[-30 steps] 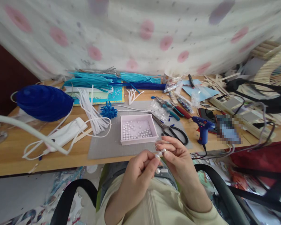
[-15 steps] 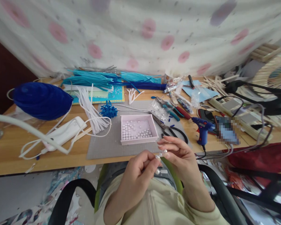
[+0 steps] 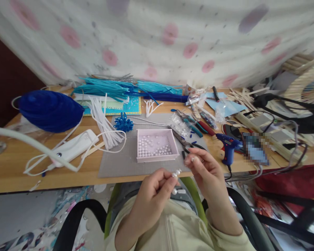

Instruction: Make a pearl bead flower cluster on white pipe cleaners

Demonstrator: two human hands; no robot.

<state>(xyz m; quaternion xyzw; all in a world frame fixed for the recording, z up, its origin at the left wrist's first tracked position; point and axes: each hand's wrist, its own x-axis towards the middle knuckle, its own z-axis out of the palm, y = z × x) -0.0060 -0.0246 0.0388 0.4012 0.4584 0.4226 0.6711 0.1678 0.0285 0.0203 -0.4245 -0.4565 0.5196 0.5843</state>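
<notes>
Over my lap, my left hand (image 3: 155, 190) pinches a small cluster of white pearl beads (image 3: 176, 173) between thumb and fingers. One more pearl (image 3: 174, 191) hangs just below those fingertips. To its right, my right hand (image 3: 205, 170) is apart from the cluster, with a tiny white bead (image 3: 193, 159) pinched at thumb and forefinger. A shallow pale pink box (image 3: 158, 159) sits just beyond both hands, with many loose pearls (image 3: 151, 153) inside. Black-handled scissors (image 3: 183, 140) lie to the right of the box, partly behind my right fingers.
The box stands on a grey mat (image 3: 117, 167). Behind it are a blue tinsel flower (image 3: 124, 122), a bead chain (image 3: 149, 122) and white pearl-tipped stems (image 3: 151, 107). A blue glue gun (image 3: 228, 146) and pliers (image 3: 189, 123) lie right; white pipe cleaners (image 3: 102, 122) lie left.
My right hand has drawn away from my left, to the right and slightly up, with its fingers closing around a small bead. My left hand keeps its hold on the pearl cluster.
</notes>
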